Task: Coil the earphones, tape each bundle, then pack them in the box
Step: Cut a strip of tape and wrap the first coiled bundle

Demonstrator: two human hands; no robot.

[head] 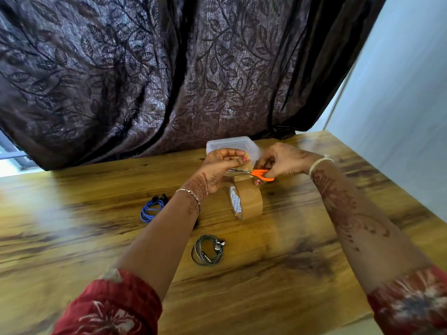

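from the head view, my left fingers (231, 153) pinch the free end of the tape strip (244, 168). it is thin, limp and sticky, so i hold only its tip and keep it taut. my right fingers (271, 162) grip the orange scissors (262, 174), blades at the strip just beside my left thumb. the tape roll (248, 201) is below, on edge. the blue earphones (151, 209) and grey earphones (208, 250), light springy coils, lie on the surface (314, 238), apart from both hands; the box (232, 143) sits just behind my hands.
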